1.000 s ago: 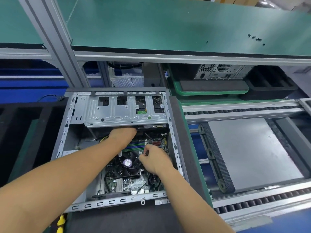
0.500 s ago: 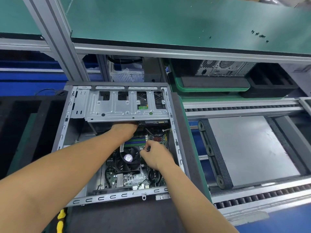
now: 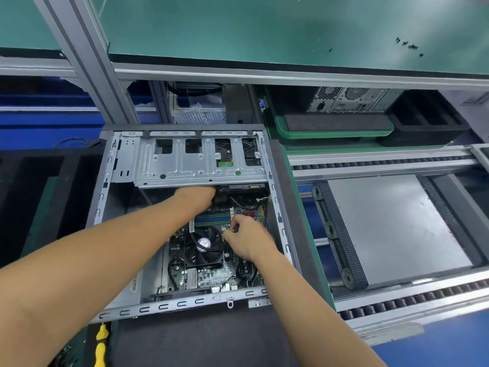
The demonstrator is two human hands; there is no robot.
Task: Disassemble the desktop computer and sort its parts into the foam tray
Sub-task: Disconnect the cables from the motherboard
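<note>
The open desktop case [image 3: 105,197] lies flat before me, its motherboard [image 3: 209,278] and black CPU fan [image 3: 205,247] exposed. A silver drive cage [image 3: 185,168] spans the far end. My left hand [image 3: 197,196] reaches under the cage's near edge, and its fingers are hidden there. My right hand [image 3: 247,238] sits over the board beside the memory slots [image 3: 211,219], fingers curled and pinching a small dark connector. The black foam tray [image 3: 34,197] lies left of the case.
A yellow-handled tool [image 3: 102,345] lies near the front left. A conveyor with a grey plate [image 3: 391,229] runs on the right. Behind it stand another computer [image 3: 349,99], a green tray [image 3: 333,133] and a black foam insert [image 3: 426,123]. A green shelf [image 3: 264,30] overhangs.
My right hand has crept a little farther in toward the memory slots. My left hand stays under the drive cage. The view has shifted slightly.
</note>
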